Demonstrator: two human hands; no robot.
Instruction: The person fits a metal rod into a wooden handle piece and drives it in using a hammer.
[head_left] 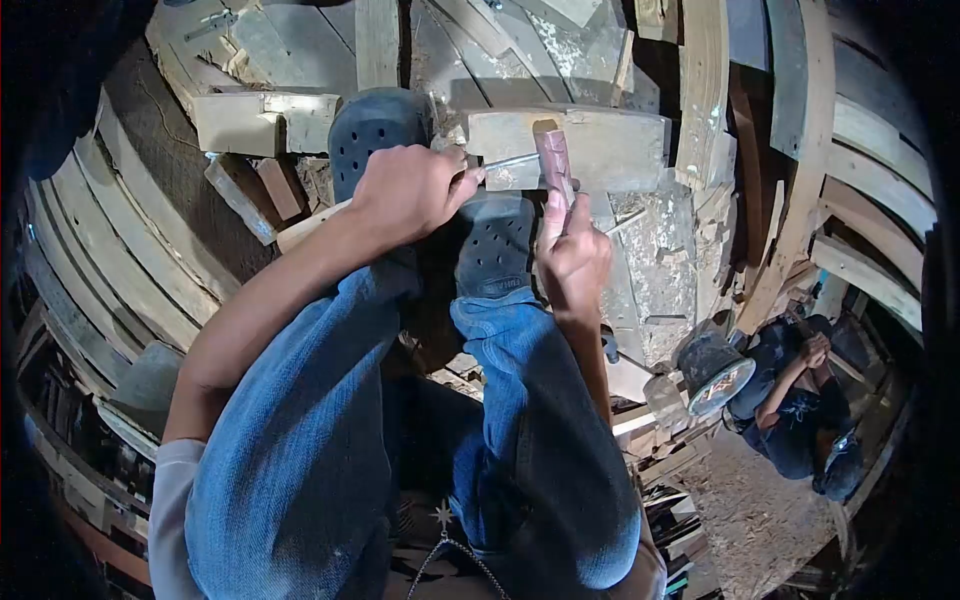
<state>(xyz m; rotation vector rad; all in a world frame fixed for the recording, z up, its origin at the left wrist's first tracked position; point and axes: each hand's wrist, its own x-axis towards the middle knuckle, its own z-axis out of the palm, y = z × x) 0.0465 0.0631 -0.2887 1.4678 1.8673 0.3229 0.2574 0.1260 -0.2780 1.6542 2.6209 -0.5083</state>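
Observation:
My left hand (412, 192) is closed around one end of a thin metal rod (512, 162), which looks like a chisel shank; its other end is hidden in the fist. The rod points right and meets the side of a reddish-brown wooden block (553, 150). My right hand (574, 250) grips this block by its lower end, holding it upright like a mallet. Under the rod lies a pale wooden beam (615, 148), near the toes of my dark perforated clogs (495, 245).
Planks (705, 90) and wood offcuts surround my feet. A notched wood piece (265, 122) lies to the left. On the right are an upturned-looking bucket (712, 365) and another person (800, 400) seated with hands on a long wooden piece. A curved slatted structure (130, 240) stands left.

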